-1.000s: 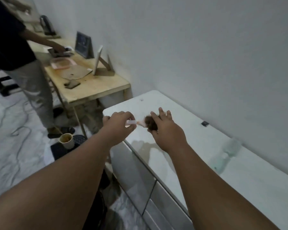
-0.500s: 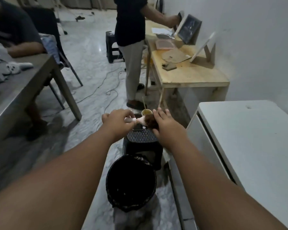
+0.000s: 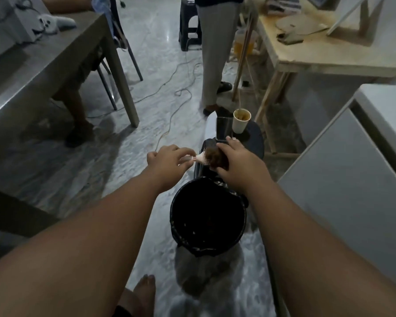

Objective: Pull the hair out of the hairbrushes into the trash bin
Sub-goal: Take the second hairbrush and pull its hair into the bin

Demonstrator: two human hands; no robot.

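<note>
My left hand (image 3: 167,161) pinches the pale pink handle of a small hairbrush (image 3: 199,158) held level in the air. The brush head is covered by a clump of brown hair (image 3: 216,157), and my right hand (image 3: 240,165) is closed over that clump from the right. Below and just in front of both hands stands a black trash bin (image 3: 207,216) lined with a black bag, its mouth open upward. Most of the brush head is hidden under the hair and my right fingers.
A black stool (image 3: 252,138) beyond the bin carries a paper cup (image 3: 241,121) and a phone (image 3: 224,128). A white cabinet (image 3: 352,179) stands at the right, a grey table (image 3: 44,72) at the left, a wooden table (image 3: 318,58) behind. A person (image 3: 215,53) stands ahead; cables cross the floor.
My view has swung from the white cabinet top down to the floor. Both hands, still holding the brush and hair, now hover just beyond the trash bin's far rim.
</note>
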